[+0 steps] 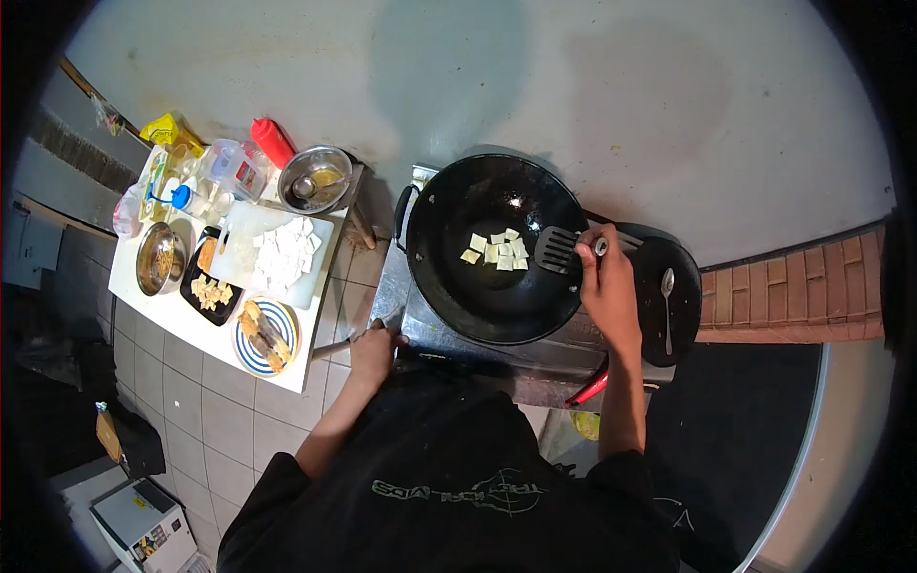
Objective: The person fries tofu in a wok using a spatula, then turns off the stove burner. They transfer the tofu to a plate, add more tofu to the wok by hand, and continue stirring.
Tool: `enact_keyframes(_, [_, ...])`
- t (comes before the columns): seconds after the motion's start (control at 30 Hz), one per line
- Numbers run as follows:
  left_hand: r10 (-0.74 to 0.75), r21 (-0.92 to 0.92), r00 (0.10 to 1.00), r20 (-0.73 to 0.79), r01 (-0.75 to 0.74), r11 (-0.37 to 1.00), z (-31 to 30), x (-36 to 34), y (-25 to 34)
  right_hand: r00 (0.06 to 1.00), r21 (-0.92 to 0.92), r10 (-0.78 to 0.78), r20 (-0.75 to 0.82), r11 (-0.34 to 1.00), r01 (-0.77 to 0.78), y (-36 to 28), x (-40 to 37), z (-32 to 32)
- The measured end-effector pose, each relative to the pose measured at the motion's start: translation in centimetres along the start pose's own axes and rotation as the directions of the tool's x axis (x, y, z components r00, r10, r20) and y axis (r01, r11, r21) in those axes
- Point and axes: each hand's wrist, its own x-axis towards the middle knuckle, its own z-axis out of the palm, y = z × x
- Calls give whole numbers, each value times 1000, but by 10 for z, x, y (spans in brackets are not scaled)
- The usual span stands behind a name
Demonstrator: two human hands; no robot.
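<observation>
My right hand (607, 277) is closed round the handle of a slotted spatula (556, 250), whose black blade is over the right side of a large black wok (458, 310). Several pale, flat square pieces (492, 251) lie clustered in the wok, just left of the blade. The wok sits on a metal stove (420, 325). My left hand (373, 350) rests at the stove's front left corner with its fingers curled over the edge; the fingertips are partly hidden.
To the left, a white table (210, 342) bears a cutting board (237, 250) with white squares, a black tray (222, 313), a striped plate (240, 359), metal bowls (316, 153) and a red bottle (271, 143). Right of the wok, a spoon (668, 310) lies on a black pan (650, 334).
</observation>
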Motion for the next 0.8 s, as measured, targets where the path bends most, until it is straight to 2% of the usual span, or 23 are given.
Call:
enact_keyframes(0.17, [-12, 1, 1000, -13, 12, 1000, -2, -2, 3, 1000, 45, 6, 3, 999, -7, 9, -6, 12])
enact_keyframes(0.37, [-5, 15, 1000, 9, 5, 1000, -10, -2, 9, 996, 260, 86, 26, 961, -90, 21, -18, 25])
enact_keyframes(0.53, [20, 17, 1000, -12, -20, 1000, -8, -2, 6, 986, 501, 168, 6, 853, -149, 22, -24, 35])
enact_keyframes(0.8, [17, 38, 1000, -14, -17, 999, -4, 1, 3, 997, 391, 72, 3, 918, -68, 5, -33, 20])
